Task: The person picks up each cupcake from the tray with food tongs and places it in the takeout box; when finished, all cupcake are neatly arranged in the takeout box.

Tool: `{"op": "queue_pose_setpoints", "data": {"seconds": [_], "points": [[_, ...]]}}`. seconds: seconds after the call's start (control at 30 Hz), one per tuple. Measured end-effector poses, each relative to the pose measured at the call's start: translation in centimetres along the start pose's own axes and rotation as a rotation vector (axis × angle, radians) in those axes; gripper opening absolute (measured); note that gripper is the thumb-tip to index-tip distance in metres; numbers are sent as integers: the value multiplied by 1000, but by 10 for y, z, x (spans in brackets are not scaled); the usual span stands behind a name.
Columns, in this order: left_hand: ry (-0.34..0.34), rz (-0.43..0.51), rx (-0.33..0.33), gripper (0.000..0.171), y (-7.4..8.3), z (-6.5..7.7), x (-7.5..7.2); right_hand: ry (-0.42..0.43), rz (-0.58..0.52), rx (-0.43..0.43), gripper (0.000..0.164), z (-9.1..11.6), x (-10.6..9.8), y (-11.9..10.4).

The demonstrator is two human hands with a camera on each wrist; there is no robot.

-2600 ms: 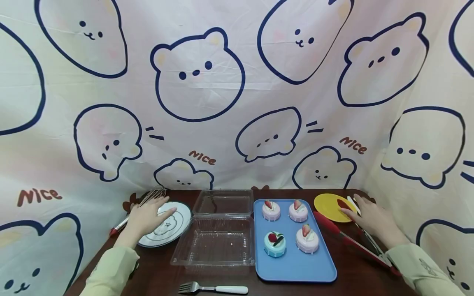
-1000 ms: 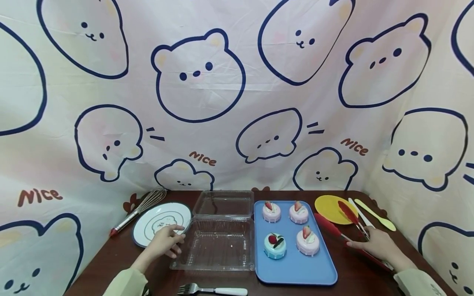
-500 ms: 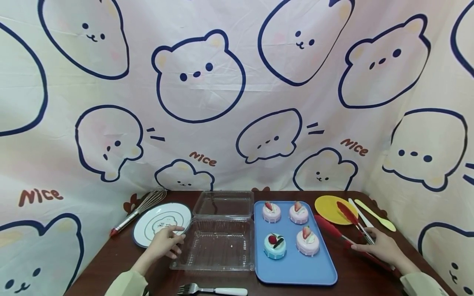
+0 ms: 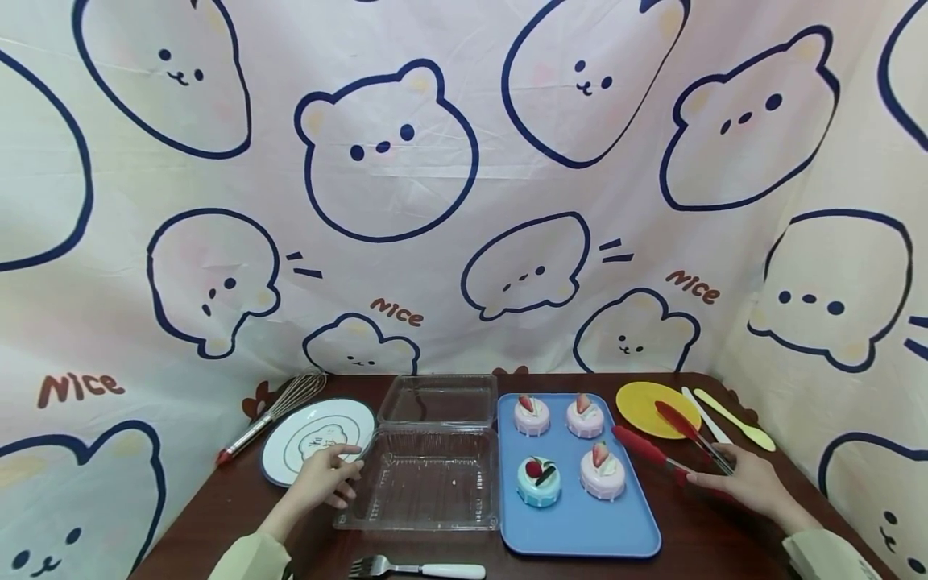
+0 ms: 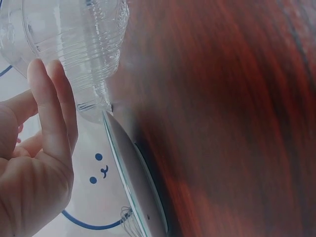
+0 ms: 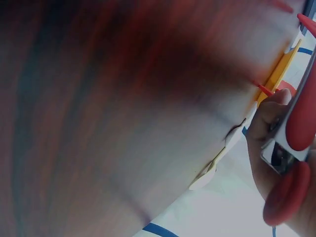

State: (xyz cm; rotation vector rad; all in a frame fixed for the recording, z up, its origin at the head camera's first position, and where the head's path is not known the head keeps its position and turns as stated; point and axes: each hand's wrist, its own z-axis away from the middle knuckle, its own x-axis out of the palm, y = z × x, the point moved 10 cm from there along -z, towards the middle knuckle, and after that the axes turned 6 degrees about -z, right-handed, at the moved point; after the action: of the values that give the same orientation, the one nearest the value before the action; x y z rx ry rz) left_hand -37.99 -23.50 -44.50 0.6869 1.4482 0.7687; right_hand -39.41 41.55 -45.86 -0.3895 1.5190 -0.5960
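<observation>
My right hand [image 4: 750,483] grips a pair of red-tipped tongs [image 4: 638,445], whose two arms stand spread apart and point toward the blue tray. In the right wrist view the red handle of the tongs [image 6: 302,116] lies along the hand, held above the table. A hinged clear plastic container [image 4: 420,483] stands with its lid folded back. Beside its left edge is my left hand [image 4: 326,477], fingers loosely bent and holding nothing; they overlap the container's side in the left wrist view. On the blue tray [image 4: 580,536] sit three pink cakes with strawberries and one blue cake [image 4: 539,483].
A white plate [image 4: 279,455] and a whisk [image 4: 290,400] lie at the left. At the right back are a yellow plate [image 4: 634,407], a white knife-like utensil [image 4: 706,415] and a pale yellow spoon [image 4: 735,417]. A fork [image 4: 442,570] lies at the front edge.
My right hand has come down from the utensils and taken hold of the tongs, whose tips have shifted slightly left. My left hand has moved from over the white plate to the container's left edge.
</observation>
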Motion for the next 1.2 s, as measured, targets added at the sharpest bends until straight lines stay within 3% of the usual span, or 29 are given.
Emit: {"op": "queue_pose_setpoints", "data": {"seconds": [0.4,0.7,1.0,1.2], "points": [[-14,24,2,36,-3,-1,2,57,-62,50,109,10,-19,10],[-31,86,-33,35,-10,-4,3,35,-141,-17,87,31,-33,3],[-48,152,-61,38,-16,-5,4,-25,-189,-165,63,44,-23,-23],[-36,144,-73,37,-14,-2,3,-101,-207,-176,58,49,-7,-27]]}}
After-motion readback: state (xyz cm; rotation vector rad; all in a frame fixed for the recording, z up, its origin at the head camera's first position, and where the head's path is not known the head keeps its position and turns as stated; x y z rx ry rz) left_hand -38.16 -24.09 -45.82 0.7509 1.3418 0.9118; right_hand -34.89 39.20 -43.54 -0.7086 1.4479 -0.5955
